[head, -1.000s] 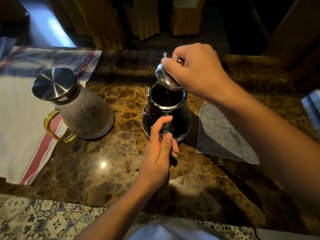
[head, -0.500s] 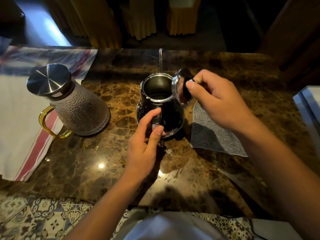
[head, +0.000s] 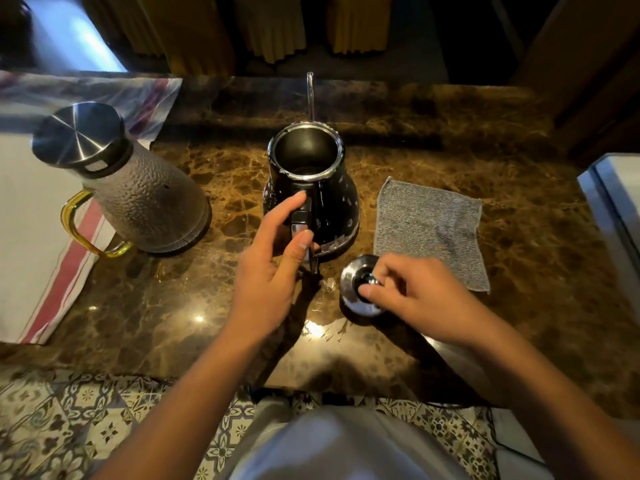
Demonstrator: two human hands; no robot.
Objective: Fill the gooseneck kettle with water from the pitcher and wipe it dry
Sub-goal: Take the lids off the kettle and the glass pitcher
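I stand at a brown marble counter (head: 433,140) in a dim room, patterned tile floor (head: 69,420) below its near edge and yellow draped chairs (head: 277,26) beyond the far one. On it: one gooseneck kettle (head: 311,188), open-topped at centre, spout pointing away; one lid (head: 360,289) lying flat just right of its base; one capped textured pitcher (head: 135,188) with a yellow handle to the left, its base at the edge of a striped white cloth (head: 31,216); one grey wiping cloth (head: 429,230) to the right. My left hand (head: 270,271) curls loosely around the kettle handle, fingers partly spread. My right hand (head: 415,296) pinches the lid's knob. Bare marble lies between kettle and pitcher and along the near edge.
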